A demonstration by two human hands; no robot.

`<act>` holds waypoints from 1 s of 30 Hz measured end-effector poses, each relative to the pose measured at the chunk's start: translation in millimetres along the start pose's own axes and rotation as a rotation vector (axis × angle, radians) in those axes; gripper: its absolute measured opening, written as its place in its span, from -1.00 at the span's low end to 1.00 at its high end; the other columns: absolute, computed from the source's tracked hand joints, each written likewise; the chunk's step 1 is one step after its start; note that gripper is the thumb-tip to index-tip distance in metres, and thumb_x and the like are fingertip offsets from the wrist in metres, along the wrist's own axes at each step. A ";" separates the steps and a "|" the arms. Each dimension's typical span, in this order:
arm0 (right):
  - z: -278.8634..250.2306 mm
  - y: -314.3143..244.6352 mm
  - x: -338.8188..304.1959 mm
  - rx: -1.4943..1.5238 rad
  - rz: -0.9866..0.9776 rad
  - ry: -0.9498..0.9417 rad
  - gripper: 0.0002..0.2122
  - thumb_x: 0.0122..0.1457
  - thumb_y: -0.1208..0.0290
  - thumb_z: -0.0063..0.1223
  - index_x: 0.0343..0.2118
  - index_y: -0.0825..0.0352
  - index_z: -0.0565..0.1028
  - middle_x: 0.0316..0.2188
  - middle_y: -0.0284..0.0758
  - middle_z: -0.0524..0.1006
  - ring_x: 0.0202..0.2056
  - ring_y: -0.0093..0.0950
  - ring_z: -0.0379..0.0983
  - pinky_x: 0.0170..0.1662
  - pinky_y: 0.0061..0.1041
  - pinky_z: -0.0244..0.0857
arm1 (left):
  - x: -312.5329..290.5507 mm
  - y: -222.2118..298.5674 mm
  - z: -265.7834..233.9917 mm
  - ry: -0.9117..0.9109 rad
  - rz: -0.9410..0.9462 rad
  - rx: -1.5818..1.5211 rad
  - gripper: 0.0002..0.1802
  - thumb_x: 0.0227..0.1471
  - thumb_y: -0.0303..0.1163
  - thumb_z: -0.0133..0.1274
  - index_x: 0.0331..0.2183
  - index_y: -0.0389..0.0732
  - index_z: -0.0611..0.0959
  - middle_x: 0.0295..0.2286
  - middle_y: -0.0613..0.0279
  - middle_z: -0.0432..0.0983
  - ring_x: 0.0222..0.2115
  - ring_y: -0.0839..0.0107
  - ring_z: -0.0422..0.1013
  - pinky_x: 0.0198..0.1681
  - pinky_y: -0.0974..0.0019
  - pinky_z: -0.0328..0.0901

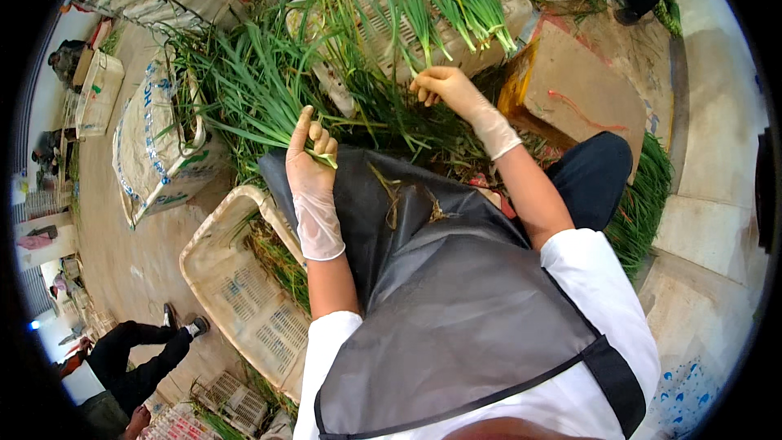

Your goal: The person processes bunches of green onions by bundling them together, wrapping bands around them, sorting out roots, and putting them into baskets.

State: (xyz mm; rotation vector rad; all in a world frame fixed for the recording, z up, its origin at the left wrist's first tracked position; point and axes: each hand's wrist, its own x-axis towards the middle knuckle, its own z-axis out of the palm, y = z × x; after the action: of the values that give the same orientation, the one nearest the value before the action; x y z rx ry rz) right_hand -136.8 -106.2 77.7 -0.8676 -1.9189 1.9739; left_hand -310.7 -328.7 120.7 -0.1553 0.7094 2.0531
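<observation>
My left hand (309, 151), in a thin pale glove, is closed around the pale lower ends of some green onions (281, 134), its index finger pointing up. Their long leaves spread away to the upper left. My right hand (450, 91), gloved too, is pinched with the fingers curled down, and a pale green onion stalk (414, 72) meets its fingertips. Just beyond that hand lies a bunch of green onions (464, 0) with pale ends, resting on an upturned pale plastic crate (517, 12). A dark apron (440, 301) covers my lap, with dry leaf scraps (395, 195) on it.
A heap of loose greens (244, 57) lies far left of my hands. Beside my left arm stands a pale plastic basket (244, 293), with a white sack (159, 147) beyond. A cardboard box (582, 85) sits right. Another person's legs (134, 358) show lower left.
</observation>
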 end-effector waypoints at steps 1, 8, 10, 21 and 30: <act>-4.8 -7.7 -9.0 0.006 -0.024 -0.105 -0.76 0.17 0.28 -0.05 -0.41 0.36 0.55 -0.60 -0.44 0.51 -0.55 -0.67 0.40 -0.45 -0.67 0.25 | -5.4 3.2 2.6 -0.005 0.048 0.012 -0.78 0.08 -0.43 0.02 -0.19 -0.24 0.50 -0.63 0.42 0.22 -0.71 0.60 0.04 -0.62 0.51 0.00; -4.8 -94.1 -59.6 -0.923 -0.151 -0.367 -0.64 0.17 0.11 -0.15 -0.43 0.35 0.52 -0.22 -0.23 0.54 -0.20 -0.47 0.44 -0.18 -0.56 0.30 | -29.4 21.3 0.6 -0.050 0.174 0.035 -0.75 0.13 -0.45 -0.06 -0.13 -0.30 0.47 -0.60 0.39 0.20 -0.69 0.61 0.04 -0.62 0.52 0.01; -25.0 -146.8 -53.3 0.026 -0.579 -0.547 -0.61 0.22 0.11 -0.25 -0.46 0.35 0.48 -0.14 -0.24 0.51 -0.22 -0.52 0.41 -0.20 -0.53 0.28 | -30.6 13.2 8.5 -0.035 0.152 0.045 -0.77 0.14 -0.45 -0.07 -0.15 -0.30 0.47 -0.61 0.39 0.20 -0.69 0.61 0.04 -0.61 0.51 0.01; -20.1 -260.7 -44.7 -0.031 -0.699 -0.161 -0.50 0.16 -0.05 -0.21 -0.26 0.39 0.46 -0.21 -0.13 0.52 -0.21 -0.37 0.45 -0.14 -0.40 0.32 | -59.3 9.6 9.6 -0.110 0.138 0.089 -0.80 0.13 -0.40 -0.05 -0.20 -0.25 0.50 -0.63 0.40 0.27 -0.71 0.62 0.05 -0.60 0.51 0.00; -13.9 -58.2 42.7 -0.772 0.196 0.267 -0.43 0.10 -0.08 -0.10 -0.07 0.41 0.44 -0.16 -0.03 0.49 -0.13 -0.26 0.44 -0.05 -0.28 0.29 | -55.3 10.4 -3.3 -0.148 0.131 0.031 -0.78 0.12 -0.41 -0.04 -0.17 -0.24 0.48 -0.62 0.40 0.26 -0.70 0.60 0.09 -0.60 0.49 0.04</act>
State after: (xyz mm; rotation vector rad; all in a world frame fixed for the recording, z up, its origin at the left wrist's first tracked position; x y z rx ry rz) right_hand -175.4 -64.9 124.8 -1.4553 -2.5083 1.0686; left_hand -288.6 -375.5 143.0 0.0622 0.6733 2.1510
